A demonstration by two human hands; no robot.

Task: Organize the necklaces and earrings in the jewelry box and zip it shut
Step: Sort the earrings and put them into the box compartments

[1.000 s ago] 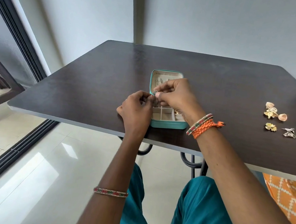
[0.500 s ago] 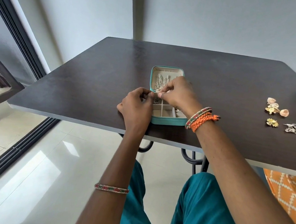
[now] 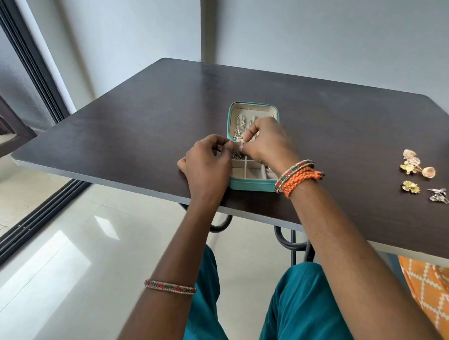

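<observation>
Both hands [image 3: 235, 154] pinch necklace [image 3: 237, 154] (over jewelry box [image 3: 252, 185])

1. The right hand [image 3: 268, 144] was curled over the lid of the box [image 3: 252, 185] a second ago, hiding most of its lining. Now it sits a little nearer the person, its pinching fingertips at the fold between lid and tray.
2. More of the chains [image 3: 240, 126] hanging in the lid shows now; a second ago only a short piece showed past the fingers.
3. The left hand [image 3: 207, 162] has barely moved, and its pinched fingertips stay close to the right hand's.
4. The small dark piece [image 3: 236, 154] has come down from between the fingertips and now hangs just below them, over the tray's back compartment.
</observation>
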